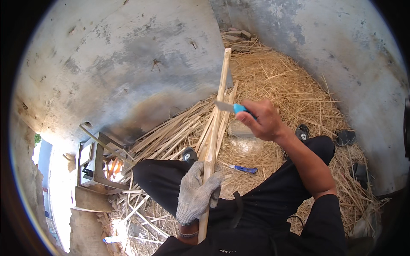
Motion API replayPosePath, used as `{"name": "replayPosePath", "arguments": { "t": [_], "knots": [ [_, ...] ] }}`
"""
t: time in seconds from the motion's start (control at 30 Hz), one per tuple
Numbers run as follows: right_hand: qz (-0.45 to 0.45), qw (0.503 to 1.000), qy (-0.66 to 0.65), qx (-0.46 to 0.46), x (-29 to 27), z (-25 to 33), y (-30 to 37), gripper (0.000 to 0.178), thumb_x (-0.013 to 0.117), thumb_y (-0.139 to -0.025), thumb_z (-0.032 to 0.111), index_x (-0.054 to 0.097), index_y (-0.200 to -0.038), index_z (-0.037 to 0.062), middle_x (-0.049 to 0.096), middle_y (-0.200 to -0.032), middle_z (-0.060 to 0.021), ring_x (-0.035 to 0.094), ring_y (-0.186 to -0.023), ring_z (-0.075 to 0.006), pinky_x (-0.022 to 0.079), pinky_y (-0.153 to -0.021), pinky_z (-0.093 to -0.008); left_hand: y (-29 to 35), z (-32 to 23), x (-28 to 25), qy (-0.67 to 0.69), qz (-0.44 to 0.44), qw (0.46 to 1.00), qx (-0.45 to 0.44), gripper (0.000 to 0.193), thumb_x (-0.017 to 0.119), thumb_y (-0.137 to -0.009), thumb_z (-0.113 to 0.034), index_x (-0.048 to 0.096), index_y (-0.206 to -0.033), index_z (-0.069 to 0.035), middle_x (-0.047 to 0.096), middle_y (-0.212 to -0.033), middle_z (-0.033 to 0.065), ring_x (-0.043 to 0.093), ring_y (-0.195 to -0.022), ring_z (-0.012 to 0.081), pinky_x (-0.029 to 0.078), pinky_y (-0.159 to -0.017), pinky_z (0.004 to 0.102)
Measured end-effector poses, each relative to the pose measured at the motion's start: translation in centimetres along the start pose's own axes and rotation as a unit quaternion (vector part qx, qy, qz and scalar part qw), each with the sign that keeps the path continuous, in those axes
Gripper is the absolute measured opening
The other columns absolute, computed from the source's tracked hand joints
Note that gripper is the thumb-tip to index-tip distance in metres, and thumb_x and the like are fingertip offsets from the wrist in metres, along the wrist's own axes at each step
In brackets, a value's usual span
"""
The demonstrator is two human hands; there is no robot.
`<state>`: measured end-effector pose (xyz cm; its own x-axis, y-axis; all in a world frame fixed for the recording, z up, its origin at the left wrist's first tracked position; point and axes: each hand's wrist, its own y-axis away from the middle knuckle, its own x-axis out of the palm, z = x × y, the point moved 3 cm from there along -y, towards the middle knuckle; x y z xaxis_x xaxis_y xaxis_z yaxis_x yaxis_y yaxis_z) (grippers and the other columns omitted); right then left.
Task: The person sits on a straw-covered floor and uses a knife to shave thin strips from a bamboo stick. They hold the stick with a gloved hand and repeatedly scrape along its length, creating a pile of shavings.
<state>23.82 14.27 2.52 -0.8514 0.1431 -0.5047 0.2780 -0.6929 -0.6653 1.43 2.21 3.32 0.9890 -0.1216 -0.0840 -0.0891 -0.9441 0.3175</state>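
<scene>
While the gloved left hand [197, 192] is closed around a long pale wooden stick [215, 132] near its lower end, the stick rises tilted from the lap toward the far wall. Bare right hand [261, 120] grips the blue handle of a knife [229, 107], blade touching the stick's right side midway up. Second blue-handled knife [241, 169] lies on straw [290, 89] near the knee. Split sticks [171, 136] piled left.
</scene>
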Motion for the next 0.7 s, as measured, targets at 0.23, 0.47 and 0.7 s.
{"name": "replayPosePath", "arguments": {
  "t": [0.23,0.47,0.7],
  "knots": [
    [0.041,0.994,0.052,-0.081,4.6,2.1,1.3,0.045,0.062,-0.097,0.045,0.054,-0.072,0.0082,0.051,-0.05,-0.0069,0.052,-0.04,-0.0262,0.041,-0.043,-0.0387,0.0,0.4,-0.5,0.042,-0.012,0.999,0.002,0.027,0.058,-0.1,-0.027,0.056,-0.104,0.0,0.049,-0.055,0.0018,0.043,-0.039,0.0086,0.035,-0.036,0.024],
    [-0.028,0.98,0.156,-0.118,5.6,1.0,-0.1,0.054,0.061,-0.093,0.056,0.051,-0.065,0.0112,0.05,-0.049,-0.0038,0.051,-0.04,-0.0205,0.038,-0.039,-0.0353,0.2,0.0,-0.9,0.033,-0.035,0.999,-0.023,0.025,0.056,-0.102,-0.027,0.055,-0.097,-0.002,0.044,-0.052,0.0,0.039,-0.037,0.008,0.032,-0.034,0.0246],
    [-0.146,0.943,0.285,0.091,3.7,-7.9,-2.3,0.064,0.038,-0.102,0.062,0.046,-0.06,0.0141,0.044,-0.048,0.0008,0.043,-0.038,-0.0137,0.036,-0.036,-0.031,0.4,0.8,-0.6,0.114,0.051,0.992,-0.023,0.026,0.055,-0.103,-0.029,0.055,-0.094,-0.004,0.042,-0.051,-0.0004,0.038,-0.034,0.0087,0.033,-0.033,0.0233]
  ]
}}
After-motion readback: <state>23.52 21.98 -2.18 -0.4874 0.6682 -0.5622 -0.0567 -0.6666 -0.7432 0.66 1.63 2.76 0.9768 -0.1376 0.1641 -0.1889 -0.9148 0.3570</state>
